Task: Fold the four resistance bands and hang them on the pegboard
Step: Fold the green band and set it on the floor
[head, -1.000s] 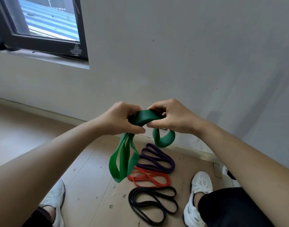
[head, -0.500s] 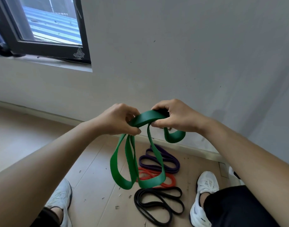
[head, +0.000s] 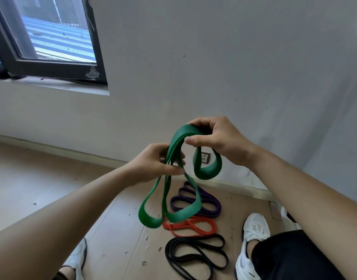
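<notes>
A wide green resistance band [head: 179, 214] hangs in several loops in front of me. My right hand [head: 218, 140] pinches its top fold between thumb and fingers, and a short loop droops below that hand. My left hand [head: 155, 162], lower and to the left, grips the gathered strands just under the fold. On the floor below lie a purple band [head: 206, 205], a red band [head: 193, 227] and a black band [head: 195, 255], each coiled. No pegboard is in view.
A plain grey wall faces me, with a black-framed window [head: 50, 41] at the upper left and a wall socket [head: 205, 157] low down. My white shoes [head: 252, 235] stand on the beige floor either side of the bands. Small debris is scattered on the floor.
My right hand rose with the band's top fold while my left hand slid lower on the strands. The hanging loops lengthened.
</notes>
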### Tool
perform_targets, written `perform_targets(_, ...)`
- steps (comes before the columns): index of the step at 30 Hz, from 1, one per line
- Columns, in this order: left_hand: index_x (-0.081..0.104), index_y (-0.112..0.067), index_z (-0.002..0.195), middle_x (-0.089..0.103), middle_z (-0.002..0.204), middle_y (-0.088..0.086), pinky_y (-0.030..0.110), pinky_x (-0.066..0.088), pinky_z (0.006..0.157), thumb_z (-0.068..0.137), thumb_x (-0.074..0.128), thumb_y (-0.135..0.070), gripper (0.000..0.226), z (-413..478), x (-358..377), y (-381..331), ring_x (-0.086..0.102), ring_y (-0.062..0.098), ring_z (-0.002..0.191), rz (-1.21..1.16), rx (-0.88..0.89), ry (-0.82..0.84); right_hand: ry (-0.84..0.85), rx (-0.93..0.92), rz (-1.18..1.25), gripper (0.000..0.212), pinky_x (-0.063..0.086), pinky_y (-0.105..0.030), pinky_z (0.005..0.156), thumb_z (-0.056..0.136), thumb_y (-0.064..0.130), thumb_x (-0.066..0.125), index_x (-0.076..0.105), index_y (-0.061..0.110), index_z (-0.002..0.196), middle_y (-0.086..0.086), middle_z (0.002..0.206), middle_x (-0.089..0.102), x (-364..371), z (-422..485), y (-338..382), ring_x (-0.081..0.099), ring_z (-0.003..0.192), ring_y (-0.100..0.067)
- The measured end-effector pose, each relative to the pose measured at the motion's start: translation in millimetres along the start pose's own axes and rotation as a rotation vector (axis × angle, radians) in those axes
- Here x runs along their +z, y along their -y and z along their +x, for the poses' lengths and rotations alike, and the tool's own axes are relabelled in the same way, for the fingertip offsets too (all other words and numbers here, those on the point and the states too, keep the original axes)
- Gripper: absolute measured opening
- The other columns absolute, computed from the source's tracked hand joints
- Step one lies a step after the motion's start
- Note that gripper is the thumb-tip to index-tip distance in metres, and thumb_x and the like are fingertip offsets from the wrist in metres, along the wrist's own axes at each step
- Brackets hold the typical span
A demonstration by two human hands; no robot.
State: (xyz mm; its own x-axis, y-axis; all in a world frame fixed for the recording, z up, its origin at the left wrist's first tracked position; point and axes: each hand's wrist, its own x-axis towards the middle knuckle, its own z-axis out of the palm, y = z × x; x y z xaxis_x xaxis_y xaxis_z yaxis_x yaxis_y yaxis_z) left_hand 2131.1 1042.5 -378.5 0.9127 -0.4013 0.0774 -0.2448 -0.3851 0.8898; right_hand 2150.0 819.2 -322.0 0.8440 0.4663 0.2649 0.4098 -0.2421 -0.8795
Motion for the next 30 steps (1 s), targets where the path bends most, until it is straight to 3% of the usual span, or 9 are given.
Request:
perform_targets(3, 0.070, -0.012, 0.107, 0.076, 0.093, 0.003, 0.034, 0.060, 0.085, 0.083, 0.082, -0.012, 0.027, 1.0, -1.1, -2.8, 0.075, 0.021, 0.093, -0.110, -0.020, 0.036, -0.048, 0.014, 0.085, 0.020, 0.056, -0.036, 0.085, 0.089, 0.008, 0.074, 0.074, 0.005, 0.109, -0.001, 0.089, 0.072, -14.4, -1.8, -3.2, 0.066, 0.083, -0.014)
perform_targets(7, 0.065, 0.000, 0.111, 0.070, 0.100, 0.024, 0.041, 0.060, 0.088, 0.075, 0.085, -0.031, 0.052, 7.7, -6.2, -7.4, 0.070, 0.038, 0.097, -0.185, -0.009, 0.054, -0.097, 0.053, 0.184, 0.030, 0.055, -0.033, 0.086, 0.087, 0.019, 0.071, 0.071, 0.003, 0.114, 0.002, 0.089, 0.070, -33.3, -2.1, -17.1, 0.064, 0.085, -0.017)
perform_targets(12, 0.067, -0.011, 0.117, 0.072, 0.081, -0.001, 0.032, 0.058, 0.074, 0.078, 0.087, -0.012, 0.044, 13.2, -6.7, -9.6, 0.069, 0.021, 0.078, -0.153, -0.027, -0.032, -0.086, 0.127, 0.162, 0.044, 0.053, -0.030, 0.087, 0.084, 0.024, 0.070, 0.067, -0.002, 0.120, -0.008, 0.096, 0.067, -53.1, -6.4, -40.2, 0.064, 0.092, -0.018)
perform_targets(17, 0.070, -0.014, 0.120, 0.077, 0.101, 0.005, 0.026, 0.056, 0.082, 0.077, 0.083, 0.000, 0.047, 17.0, -11.0, -18.2, 0.073, 0.020, 0.089, -0.242, -0.008, -0.147, 0.138, 0.298, -0.033, 0.035, 0.044, -0.057, 0.110, 0.090, 0.023, 0.074, 0.068, 0.007, 0.120, -0.014, 0.111, 0.074, -60.3, -16.3, -60.2, 0.068, 0.111, -0.031)
perform_targets(21, 0.070, -0.009, 0.119, 0.078, 0.102, 0.008, 0.024, 0.056, 0.083, 0.077, 0.081, 0.002, 0.044, 15.8, -8.9, -24.8, 0.074, 0.020, 0.092, -0.295, 0.015, -0.113, 0.315, 0.343, -0.111, 0.044, 0.048, -0.048, 0.109, 0.084, 0.017, 0.081, 0.066, 0.008, 0.125, -0.016, 0.121, 0.070, -37.2, -16.7, -49.3, 0.067, 0.116, -0.027)
perform_targets(25, 0.069, -0.003, 0.119, 0.078, 0.103, 0.013, 0.023, 0.056, 0.080, 0.077, 0.080, 0.001, 0.043, 15.2, -0.7, -30.3, 0.075, 0.023, 0.094, -0.283, 0.044, -0.041, 0.176, 0.181, -0.087, 0.053, 0.048, -0.035, 0.107, 0.083, 0.018, 0.084, 0.063, 0.018, 0.132, 0.003, 0.123, 0.072, -14.0, -10.5, -24.9, 0.064, 0.120, -0.010)
perform_targets(30, 0.065, -0.002, 0.119, 0.078, 0.099, 0.015, 0.023, 0.056, 0.075, 0.070, 0.081, -0.006, 0.052, 13.2, -0.4, -30.3, 0.075, 0.022, 0.087, -0.329, 0.054, -0.032, 0.129, 0.115, -0.108, 0.057, 0.055, -0.028, 0.097, 0.082, 0.013, 0.084, 0.061, 0.010, 0.135, -0.002, 0.118, 0.074, -7.3, -8.6, -15.8, 0.070, 0.110, -0.011)
